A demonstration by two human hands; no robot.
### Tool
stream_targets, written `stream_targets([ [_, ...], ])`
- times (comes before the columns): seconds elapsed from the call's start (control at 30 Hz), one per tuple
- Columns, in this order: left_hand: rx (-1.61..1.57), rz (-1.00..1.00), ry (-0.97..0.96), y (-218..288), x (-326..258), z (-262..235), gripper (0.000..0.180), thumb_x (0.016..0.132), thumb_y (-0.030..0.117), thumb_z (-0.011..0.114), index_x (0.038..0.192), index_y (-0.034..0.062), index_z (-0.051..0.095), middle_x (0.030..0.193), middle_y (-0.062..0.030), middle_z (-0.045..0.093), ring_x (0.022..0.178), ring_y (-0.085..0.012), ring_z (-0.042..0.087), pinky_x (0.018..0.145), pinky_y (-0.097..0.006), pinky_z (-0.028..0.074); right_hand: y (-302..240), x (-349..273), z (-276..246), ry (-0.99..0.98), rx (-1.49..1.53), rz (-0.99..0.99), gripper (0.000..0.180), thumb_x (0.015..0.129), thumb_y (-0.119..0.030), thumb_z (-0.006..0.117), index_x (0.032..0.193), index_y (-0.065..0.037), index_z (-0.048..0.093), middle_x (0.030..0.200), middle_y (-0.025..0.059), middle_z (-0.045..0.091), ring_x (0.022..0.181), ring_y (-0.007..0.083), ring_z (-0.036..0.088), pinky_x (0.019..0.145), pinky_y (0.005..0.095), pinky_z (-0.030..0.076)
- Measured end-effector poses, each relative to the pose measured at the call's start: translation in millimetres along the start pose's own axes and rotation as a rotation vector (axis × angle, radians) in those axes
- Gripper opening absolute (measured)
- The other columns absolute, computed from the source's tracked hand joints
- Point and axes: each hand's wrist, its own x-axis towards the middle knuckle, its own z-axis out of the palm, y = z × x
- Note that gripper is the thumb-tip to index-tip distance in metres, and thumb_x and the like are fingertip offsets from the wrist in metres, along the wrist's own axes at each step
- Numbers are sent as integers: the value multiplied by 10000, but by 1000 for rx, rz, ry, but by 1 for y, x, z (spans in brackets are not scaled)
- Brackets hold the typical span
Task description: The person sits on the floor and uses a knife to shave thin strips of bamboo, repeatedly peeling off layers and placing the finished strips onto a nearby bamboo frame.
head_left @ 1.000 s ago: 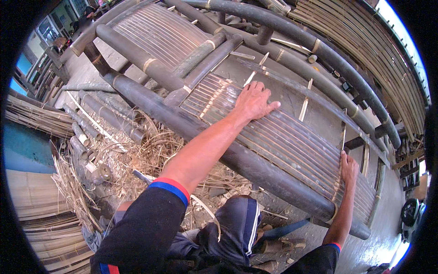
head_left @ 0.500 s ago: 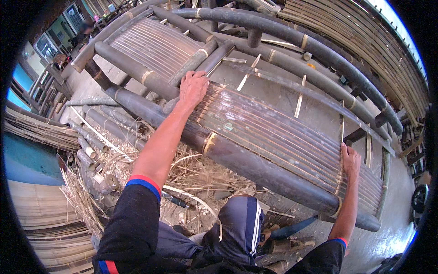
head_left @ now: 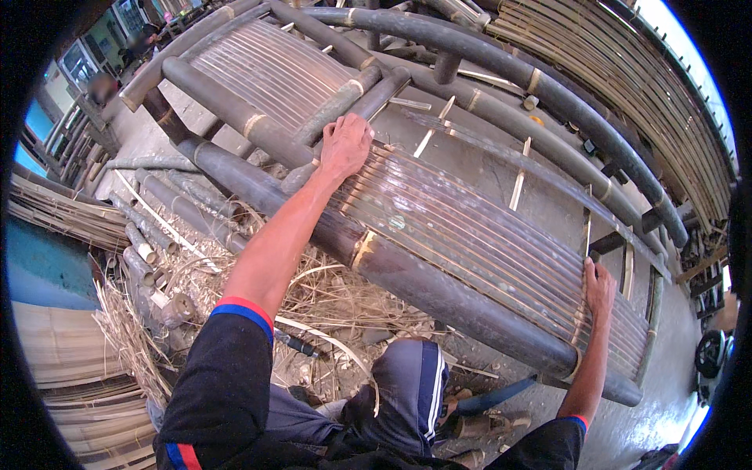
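A dark bamboo frame stretches diagonally before me, its seat part covered by a row of dark bamboo slats with pale gaps. My left hand has its fingers curled over the left end of the outermost slat, beside a thick bamboo crosspiece. Farther right, my right hand pinches the far edge of the same slat row, close to a thin pale cross strip. The fingertips of both hands are partly hidden. A loose dark slat lies across the pale strips beyond the row.
A second slatted panel sits at the far left. Bamboo shavings and cut poles litter the floor near my knees, with a power tool among them. Stacked bamboo strips stand at the back. A person is at far left.
My left hand has shifted slightly right and up along the slat end. My right hand stays at the far edge, a little lower in view. The view has tilted slightly.
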Motion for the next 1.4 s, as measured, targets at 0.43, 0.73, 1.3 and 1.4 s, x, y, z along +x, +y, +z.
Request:
stream_targets([
  [0.43,-81,251,-118,35,-1,-8,200,893,251,659,881,52,673,924,-118,652,910,-323,634,804,-430,516,10,3,8,106,32,5,586,945,-537,557,917,32,691,947,278,661,909,442,625,790,512,464],
  [0.73,-66,244,-198,47,-9,1,239,887,284,690,949,54,679,1020,-116,665,989,-323,628,852,-421,509,27,16,11,87,-52,28,651,904,-646,518,880,-35,740,876,221,699,887,396,672,836,501,491],
  [1.3,-208,83,-440,41,5,9,376,959,348,571,879,-16,626,870,-235,641,882,-432,607,770,-492,462,4,15,3,45,33,43,681,888,-672,517,869,-28,739,812,253,688,855,419,679,794,502,506],
  [1.4,-195,14,-244,32,4,15,318,977,306,555,957,-1,636,910,-228,650,890,-418,615,776,-484,472,2,16,2,5,112,90,652,903,-610,552,851,22,701,803,265,668,752,410,637,721,472,481],
])
